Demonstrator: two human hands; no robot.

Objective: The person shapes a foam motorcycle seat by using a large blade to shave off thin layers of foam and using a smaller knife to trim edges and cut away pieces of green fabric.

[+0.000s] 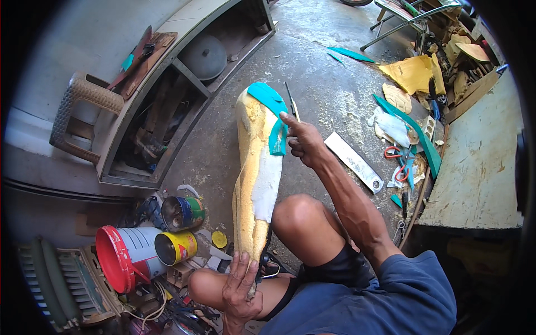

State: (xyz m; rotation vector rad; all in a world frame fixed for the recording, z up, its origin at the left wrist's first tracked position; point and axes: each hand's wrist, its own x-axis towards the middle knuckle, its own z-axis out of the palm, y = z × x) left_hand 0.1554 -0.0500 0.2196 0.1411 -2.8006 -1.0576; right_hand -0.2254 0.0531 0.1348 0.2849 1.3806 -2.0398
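Note:
A long yellow foam piece (248, 187), like a seat pad, lies across my body, pointing away from me, with a white patch and a teal covering (262, 95) at its far end. My right hand (301, 142) is closed on a thin cutter (293, 103) beside the teal covering, its blade pointing away. My left hand (244, 287) grips the near end of the foam, fingers laid over it by my knee.
A metal cabinet (187, 72) stands left, with buckets and cans (125, 257) below it. On the right are a white metal bar (352, 159), red-handled scissors (399, 153), teal and yellow scraps (407, 72) and a board (463, 178). A folding chair (399, 19) stands behind.

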